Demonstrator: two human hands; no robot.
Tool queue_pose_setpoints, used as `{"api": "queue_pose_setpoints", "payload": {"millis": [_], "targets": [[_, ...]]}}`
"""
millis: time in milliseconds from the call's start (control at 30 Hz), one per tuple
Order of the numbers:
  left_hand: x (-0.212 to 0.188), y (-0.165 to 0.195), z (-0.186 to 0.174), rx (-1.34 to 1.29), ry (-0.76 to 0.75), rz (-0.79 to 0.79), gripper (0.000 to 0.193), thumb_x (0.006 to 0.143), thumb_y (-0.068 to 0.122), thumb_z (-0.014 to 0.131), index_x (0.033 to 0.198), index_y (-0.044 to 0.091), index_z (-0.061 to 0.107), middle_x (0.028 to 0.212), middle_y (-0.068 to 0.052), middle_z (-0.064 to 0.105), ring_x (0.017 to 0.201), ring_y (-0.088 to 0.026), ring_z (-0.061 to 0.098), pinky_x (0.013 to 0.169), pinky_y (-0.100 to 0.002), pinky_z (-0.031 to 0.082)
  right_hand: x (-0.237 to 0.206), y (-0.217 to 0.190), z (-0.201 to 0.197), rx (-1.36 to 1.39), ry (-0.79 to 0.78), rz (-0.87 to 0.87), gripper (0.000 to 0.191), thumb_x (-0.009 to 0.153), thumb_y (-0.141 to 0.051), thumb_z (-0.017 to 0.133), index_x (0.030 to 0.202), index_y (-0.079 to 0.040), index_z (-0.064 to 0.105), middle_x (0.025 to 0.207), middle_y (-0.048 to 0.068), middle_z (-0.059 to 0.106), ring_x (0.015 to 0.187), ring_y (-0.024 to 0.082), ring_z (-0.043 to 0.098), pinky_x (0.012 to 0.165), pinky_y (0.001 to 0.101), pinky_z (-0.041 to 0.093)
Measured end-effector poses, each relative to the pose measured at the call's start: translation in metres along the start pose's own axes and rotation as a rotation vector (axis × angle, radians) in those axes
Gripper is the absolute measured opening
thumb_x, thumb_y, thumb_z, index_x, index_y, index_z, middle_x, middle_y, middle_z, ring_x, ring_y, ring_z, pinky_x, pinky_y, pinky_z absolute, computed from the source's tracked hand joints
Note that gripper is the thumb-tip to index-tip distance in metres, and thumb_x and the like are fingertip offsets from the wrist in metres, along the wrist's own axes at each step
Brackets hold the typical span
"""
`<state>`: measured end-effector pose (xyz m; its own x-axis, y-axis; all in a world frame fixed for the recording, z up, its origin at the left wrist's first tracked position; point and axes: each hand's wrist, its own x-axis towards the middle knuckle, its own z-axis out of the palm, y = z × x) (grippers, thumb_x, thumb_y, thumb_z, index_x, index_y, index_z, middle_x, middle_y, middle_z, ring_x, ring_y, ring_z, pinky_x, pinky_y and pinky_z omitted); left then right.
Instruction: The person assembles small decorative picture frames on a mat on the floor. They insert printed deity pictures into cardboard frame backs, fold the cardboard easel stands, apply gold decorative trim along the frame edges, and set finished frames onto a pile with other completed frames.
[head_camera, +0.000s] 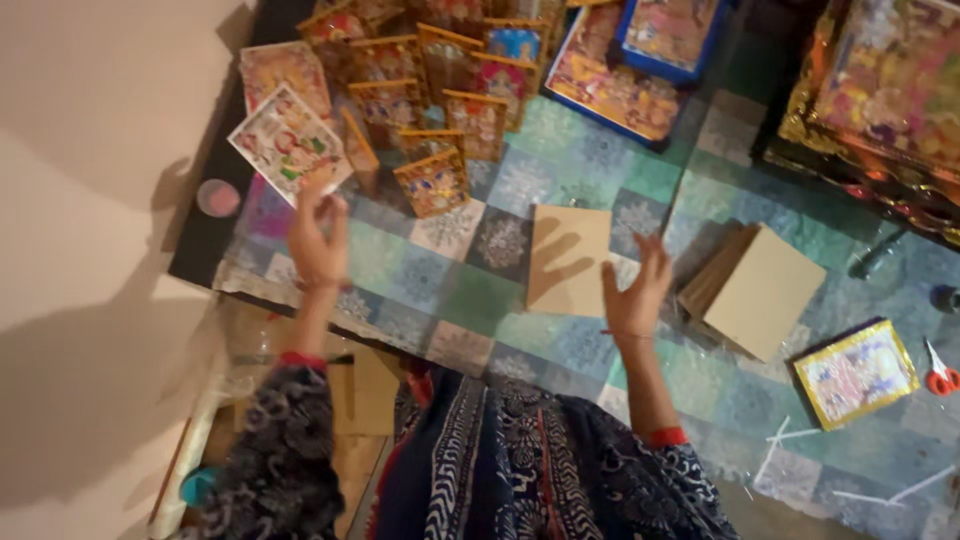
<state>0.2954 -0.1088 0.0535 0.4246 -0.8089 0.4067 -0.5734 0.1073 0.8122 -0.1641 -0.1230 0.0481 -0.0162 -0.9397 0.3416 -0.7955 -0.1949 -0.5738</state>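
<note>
While the left hand (318, 240) pinches a white printed picture card (288, 142) by its lower corner, the right hand (636, 292) hovers spread beside a plain tan cardboard panel (569, 259) on the patterned cloth (470, 290). Gold-framed colourful pictures (432, 90) crowd behind; stacked brown boards (757, 288) and red scissors (940, 375) lie right.

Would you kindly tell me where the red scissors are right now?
In the head view, the scissors lie at the far right edge on the patterned floor cloth, just right of the gold-framed picture, well away from the right hand.

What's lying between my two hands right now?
In the head view, a plain tan board lies on the patterned cloth between the left hand and right hand.
</note>
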Motion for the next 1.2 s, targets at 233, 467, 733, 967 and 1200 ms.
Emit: {"api": "queue_pose_setpoints", "payload": {"millis": [233,467,733,967,1200], "targets": [[0.154,-0.103,-0.025,0.112,0.095,-0.436,0.073,0.075,0.024,0.089,0.135,0.003,0.053,0.117,-0.018,0.067,0.102,-0.028,0.069,0.087,-0.038,0.058,-0.003,-0.044,0.048,0.028,-0.16,0.078,0.067,0.083,-0.019,0.08,0.143,-0.011,0.053,0.15,0.025,0.045,0.137,0.045,0.043,0.111,0.0525,0.04],[0.233,-0.115,0.008,0.518,0.021,-0.628,0.104,0.062,0.051,0.099,0.136,0.001,0.045,0.139,-0.028,0.048,0.128,-0.045,0.049,0.106,-0.054,0.044,-0.013,-0.041,0.043,-0.037,-0.095,0.231,0.061,0.086,-0.021,0.079,0.141,-0.008,0.055,0.147,0.024,0.047,0.136,0.043,0.046,0.111,0.0504,0.041],[0.258,-0.105,0.033,0.715,-0.165,-0.909,0.113,0.056,0.051,0.099,0.14,0.006,0.039,0.144,-0.025,0.042,0.133,-0.046,0.043,0.106,-0.057,0.041,-0.012,-0.054,0.041,-0.045,-0.019,0.227,0.056,0.086,-0.015,0.079,0.137,-0.005,0.058,0.142,0.019,0.053,0.131,0.039,0.053,0.109,0.0469,0.046],[0.258,-0.132,0.037,0.74,-0.202,-0.943,0.12,0.052,0.05,0.101,0.143,0.008,0.035,0.147,-0.023,0.038,0.135,-0.045,0.041,0.106,-0.057,0.041,0.002,-0.079,0.044,-0.025,-0.043,0.261,0.056,0.088,-0.015,0.078,0.139,-0.005,0.058,0.141,0.019,0.053,0.121,0.034,0.06,0.103,0.045,0.05],[0.265,-0.141,0.029,0.75,-0.211,-0.948,0.127,0.047,0.05,0.103,0.145,0.011,0.031,0.15,-0.021,0.034,0.137,-0.045,0.039,0.106,-0.058,0.041,0.008,-0.089,0.045,-0.046,-0.067,0.275,0.056,0.088,-0.015,0.078,0.139,-0.005,0.058,0.142,0.018,0.054,0.121,0.034,0.062,0.101,0.0455,0.051]]}}
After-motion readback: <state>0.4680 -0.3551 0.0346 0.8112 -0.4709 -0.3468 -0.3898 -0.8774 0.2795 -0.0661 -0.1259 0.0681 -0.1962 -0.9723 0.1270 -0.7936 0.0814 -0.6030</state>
